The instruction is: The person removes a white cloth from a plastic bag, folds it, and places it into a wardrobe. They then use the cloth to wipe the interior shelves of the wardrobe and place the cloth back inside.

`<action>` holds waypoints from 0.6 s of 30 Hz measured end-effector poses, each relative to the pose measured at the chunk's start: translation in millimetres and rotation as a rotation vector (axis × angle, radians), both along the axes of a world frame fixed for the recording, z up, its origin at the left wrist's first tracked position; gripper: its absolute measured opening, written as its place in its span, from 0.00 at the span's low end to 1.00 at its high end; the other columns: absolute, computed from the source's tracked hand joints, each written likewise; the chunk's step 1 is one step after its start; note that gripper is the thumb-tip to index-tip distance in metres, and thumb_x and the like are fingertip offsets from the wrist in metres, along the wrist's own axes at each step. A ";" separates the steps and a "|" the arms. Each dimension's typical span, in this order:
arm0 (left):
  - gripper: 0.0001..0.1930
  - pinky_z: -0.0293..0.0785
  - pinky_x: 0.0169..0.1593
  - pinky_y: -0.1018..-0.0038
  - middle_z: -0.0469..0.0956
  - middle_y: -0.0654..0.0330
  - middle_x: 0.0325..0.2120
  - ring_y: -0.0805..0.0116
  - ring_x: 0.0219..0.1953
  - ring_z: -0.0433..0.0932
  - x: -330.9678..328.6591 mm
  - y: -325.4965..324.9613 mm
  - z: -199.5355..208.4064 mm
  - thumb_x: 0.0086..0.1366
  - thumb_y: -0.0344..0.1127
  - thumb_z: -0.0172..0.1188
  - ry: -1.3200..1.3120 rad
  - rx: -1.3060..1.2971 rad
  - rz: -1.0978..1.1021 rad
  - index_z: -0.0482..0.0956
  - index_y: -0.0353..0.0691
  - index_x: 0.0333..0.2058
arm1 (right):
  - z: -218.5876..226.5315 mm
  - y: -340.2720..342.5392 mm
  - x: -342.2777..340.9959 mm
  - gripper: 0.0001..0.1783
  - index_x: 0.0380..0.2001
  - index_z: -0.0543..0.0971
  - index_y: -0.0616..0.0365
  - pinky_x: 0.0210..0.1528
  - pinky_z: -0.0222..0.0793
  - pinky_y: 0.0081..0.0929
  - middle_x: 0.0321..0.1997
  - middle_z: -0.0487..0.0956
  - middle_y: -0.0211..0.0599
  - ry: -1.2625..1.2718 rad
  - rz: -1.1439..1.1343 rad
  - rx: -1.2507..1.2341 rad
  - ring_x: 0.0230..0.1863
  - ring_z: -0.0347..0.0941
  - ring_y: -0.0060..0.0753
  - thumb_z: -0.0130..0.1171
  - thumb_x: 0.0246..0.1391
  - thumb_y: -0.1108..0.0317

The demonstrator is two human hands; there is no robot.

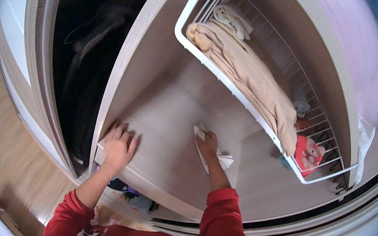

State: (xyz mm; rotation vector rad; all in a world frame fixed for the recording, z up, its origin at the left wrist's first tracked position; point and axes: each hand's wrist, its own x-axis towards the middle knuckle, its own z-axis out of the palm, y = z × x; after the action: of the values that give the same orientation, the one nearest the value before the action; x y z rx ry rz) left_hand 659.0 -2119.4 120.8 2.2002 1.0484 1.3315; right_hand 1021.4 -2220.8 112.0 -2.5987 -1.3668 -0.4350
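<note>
An open wardrobe of pale wood-grain board fills the view, with a dark hanging compartment on the left, a white wire basket point(266, 124) pulled out above, and a bare shelf point(170, 115) below it carrying both hands. The right hand point(207, 146) lies near the middle of the shelf, toward its right side, pressed down on a small white cloth point(224, 161); its fingers are curled over the cloth and pin it flat to the board. The cloth looks thin, soft and very light, so it should bunch and fold freely and slide easily on the smooth laminate; a flat palm over its middle, or a pinch on the loose corner that sticks out beside the wrist, seems the surest hold. The left hand point(118, 146) rests at the front left corner of the shelf with fingers spread and released, grasping nothing. In the basket a beige garment point(249, 75) drapes over the near rim, with a red item point(309, 154) at its lower end. How much cloth is under the palm is hidden; the dark compartment's contents and the clutter below the shelf's front edge are hard to make out.
</note>
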 end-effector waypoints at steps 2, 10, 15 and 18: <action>0.11 0.60 0.52 0.60 0.70 0.52 0.43 0.49 0.51 0.64 0.5 -7.7 1.8 0.52 0.39 0.57 0.032 -0.002 -0.036 0.77 0.36 0.29 | -27.4 -24.1 54.2 0.30 0.50 0.68 0.53 0.54 0.55 0.43 0.56 0.64 0.39 0.042 -0.301 0.044 0.56 0.59 0.38 0.49 0.46 0.48; 0.09 0.67 0.44 0.65 0.74 0.54 0.35 0.55 0.39 0.71 -4.5 2.2 -2.9 0.50 0.36 0.58 0.007 -0.003 0.054 0.76 0.36 0.26 | -0.9 18.6 110.3 0.34 0.55 0.61 0.48 0.57 0.50 0.51 0.59 0.61 0.36 0.261 -0.709 -0.043 0.59 0.57 0.46 0.41 0.48 0.42; 0.08 0.68 0.41 0.66 0.75 0.55 0.34 0.56 0.37 0.72 -3.6 4.6 -0.6 0.48 0.35 0.59 -0.039 -0.019 0.080 0.76 0.36 0.23 | 2.2 67.2 136.7 0.38 0.55 0.62 0.51 0.56 0.51 0.50 0.60 0.61 0.38 0.178 -0.780 -0.138 0.59 0.56 0.48 0.41 0.45 0.39; 0.08 0.68 0.40 0.66 0.75 0.56 0.33 0.56 0.36 0.72 -2.7 6.3 -5.5 0.48 0.35 0.60 -0.046 -0.026 0.094 0.76 0.36 0.22 | 2.1 93.7 118.5 0.37 0.54 0.63 0.53 0.56 0.53 0.47 0.58 0.62 0.41 0.118 -0.678 -0.142 0.58 0.58 0.49 0.43 0.45 0.41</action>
State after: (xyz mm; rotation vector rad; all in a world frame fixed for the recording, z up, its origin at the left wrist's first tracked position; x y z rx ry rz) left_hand 656.3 -2113.1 115.3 2.1146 1.1579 1.3938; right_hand 1139.9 -2127.1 114.1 -3.0987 -0.4602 -0.2622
